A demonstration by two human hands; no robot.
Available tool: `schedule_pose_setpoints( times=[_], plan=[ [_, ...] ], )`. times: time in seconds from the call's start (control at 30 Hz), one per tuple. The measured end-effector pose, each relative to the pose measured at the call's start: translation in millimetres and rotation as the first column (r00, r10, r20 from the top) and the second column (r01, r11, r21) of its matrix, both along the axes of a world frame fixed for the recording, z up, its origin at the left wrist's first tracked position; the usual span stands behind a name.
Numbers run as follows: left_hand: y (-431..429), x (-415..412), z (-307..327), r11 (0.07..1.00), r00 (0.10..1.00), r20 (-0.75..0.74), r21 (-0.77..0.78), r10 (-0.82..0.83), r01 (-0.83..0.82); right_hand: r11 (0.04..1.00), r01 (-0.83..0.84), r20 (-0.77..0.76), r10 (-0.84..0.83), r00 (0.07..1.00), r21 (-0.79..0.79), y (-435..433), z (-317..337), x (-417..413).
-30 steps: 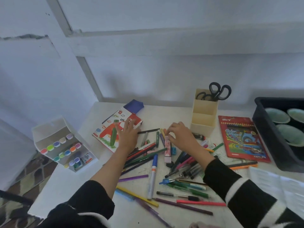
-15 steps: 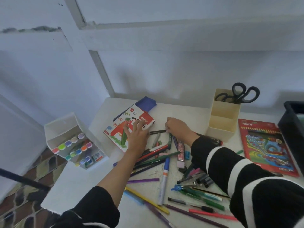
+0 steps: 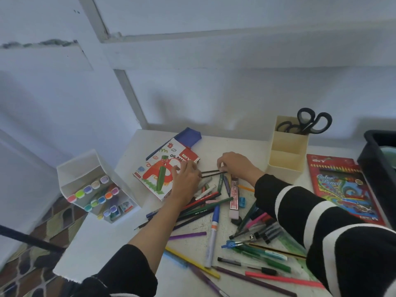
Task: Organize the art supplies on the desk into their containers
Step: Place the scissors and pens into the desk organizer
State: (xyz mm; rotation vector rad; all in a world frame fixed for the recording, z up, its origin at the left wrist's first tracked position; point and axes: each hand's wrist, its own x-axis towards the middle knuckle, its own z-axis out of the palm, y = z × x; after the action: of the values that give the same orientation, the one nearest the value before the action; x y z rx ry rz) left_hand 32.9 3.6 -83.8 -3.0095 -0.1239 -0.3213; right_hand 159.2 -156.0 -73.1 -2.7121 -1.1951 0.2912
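Observation:
Several loose pencils, pens and markers (image 3: 216, 207) lie heaped across the white desk (image 3: 102, 239). My right hand (image 3: 237, 166) reaches over the heap and pinches one end of a thin black pencil (image 3: 212, 173) lying flat. My left hand (image 3: 186, 179) rests with fingers spread on the edge of the oil pastel box (image 3: 158, 174), its thumb by the pencil's other end. A cream pen holder (image 3: 286, 159) with black scissors (image 3: 308, 125) stands behind my right hand. A white marker organiser (image 3: 85, 168) stands at the desk's left edge.
A red colour pencil box (image 3: 342, 189) lies at the right, beside a black bin (image 3: 379, 159). A white marker (image 3: 212, 239), a blue sharpener (image 3: 242, 201) and a pink eraser stick (image 3: 234, 195) lie in the heap. The desk's left edge drops to patterned floor.
My right hand has moved left and back from the heap's middle and now pinches the black pencil. My left hand stayed by the pastel box. The view has swung left.

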Motion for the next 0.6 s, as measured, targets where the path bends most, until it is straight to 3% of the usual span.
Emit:
schedule_pose_setpoints(
  times=[0.17,0.27,0.33,0.5,0.6],
  plan=[
    [5,-8,4,0.999,1.0,-0.001,0.044,0.021,-0.021,0.985,-0.076,0.126,0.096,0.987,-0.152,15,-4,-6],
    [8,-12,1,1.0,0.998,-0.063,0.029,-0.002,0.004,0.985,-0.068,0.136,0.09,0.987,-0.161,17,-1,-3],
    [9,-13,-3,0.999,0.996,-0.091,-0.043,-0.022,0.019,0.983,-0.061,0.169,0.091,0.981,-0.174,14,6,1],
    [-1,-10,4,0.968,1.0,0.002,-0.251,-0.028,0.028,0.959,-0.011,0.274,0.092,0.957,-0.284,-6,38,13],
    [-13,-1,11,0.903,0.999,0.04,-0.429,-0.024,0.039,0.915,0.072,0.365,0.085,0.927,-0.397,-20,57,17]
  ],
)
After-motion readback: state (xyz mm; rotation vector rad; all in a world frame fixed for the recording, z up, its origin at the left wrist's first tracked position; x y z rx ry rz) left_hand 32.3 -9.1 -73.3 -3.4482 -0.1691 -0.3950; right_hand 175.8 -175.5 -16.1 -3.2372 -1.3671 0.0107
